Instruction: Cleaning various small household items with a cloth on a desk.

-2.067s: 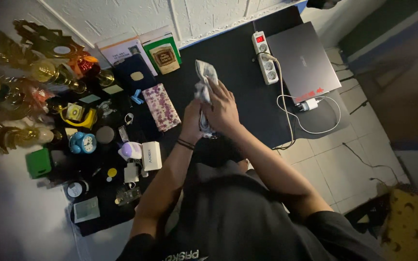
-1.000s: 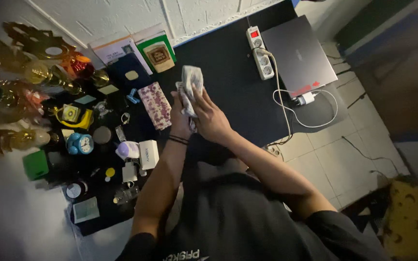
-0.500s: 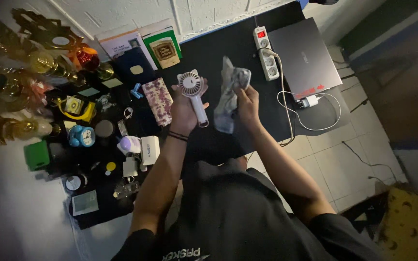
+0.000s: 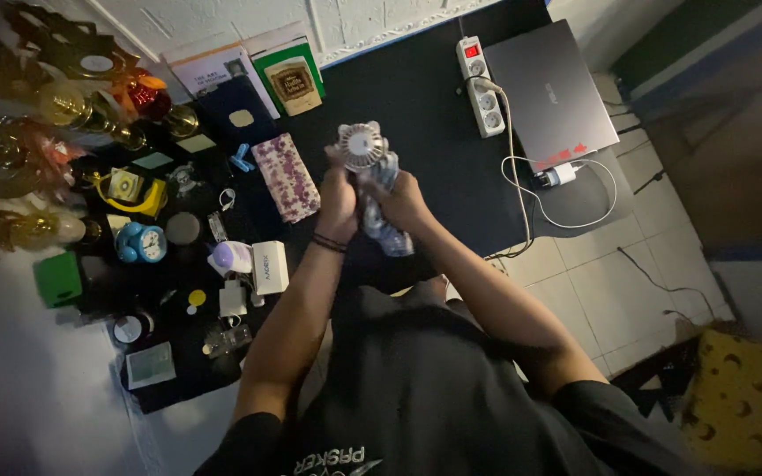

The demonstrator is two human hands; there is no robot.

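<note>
You hold the fan upright above the dark surface, its round white head clear of your fingers. Your left hand is clenched around the handle below the head. Your right hand grips the cloth, bunched against the handle and hanging beneath your fist. Just left lies a floral pouch; further left stand a blue clock and a white box. To the right are a power strip and a closed laptop.

Fan handle hidden under left hand and cloth; gold ornaments cut off at left edge, dim and blurred.
</note>
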